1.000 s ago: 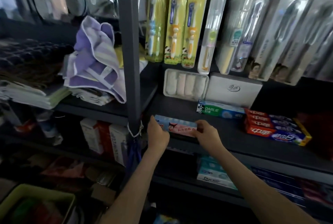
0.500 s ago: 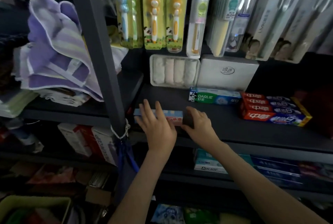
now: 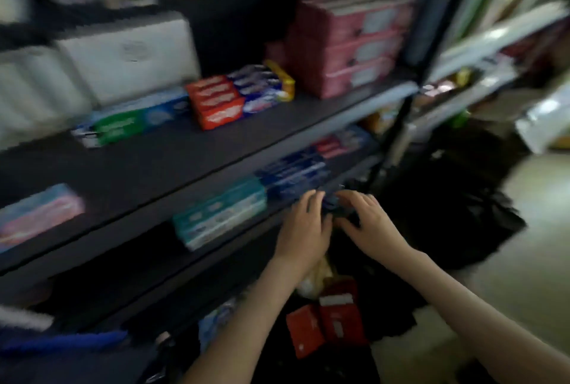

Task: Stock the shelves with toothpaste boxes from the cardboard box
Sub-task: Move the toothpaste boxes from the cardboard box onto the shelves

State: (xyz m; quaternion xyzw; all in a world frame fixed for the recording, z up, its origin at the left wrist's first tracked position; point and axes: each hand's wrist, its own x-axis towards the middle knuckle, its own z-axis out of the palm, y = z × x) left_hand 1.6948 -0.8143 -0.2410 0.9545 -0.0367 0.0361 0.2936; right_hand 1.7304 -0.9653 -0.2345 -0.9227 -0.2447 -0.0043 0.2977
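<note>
The pink toothpaste box (image 3: 40,214) lies on the middle shelf (image 3: 185,149), so we judge that placement complete. Left hand (image 3: 303,224) and right hand (image 3: 367,224) meet beside the blue boxes (image 3: 293,172). Blur hides any grip, so we cannot tell. Next move: fetch another box.

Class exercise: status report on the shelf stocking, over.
Left grip and right grip at dark blue boxes; hold unclear, blurred. Pink box lying on shelf above. Nothing seen blocking.
</note>
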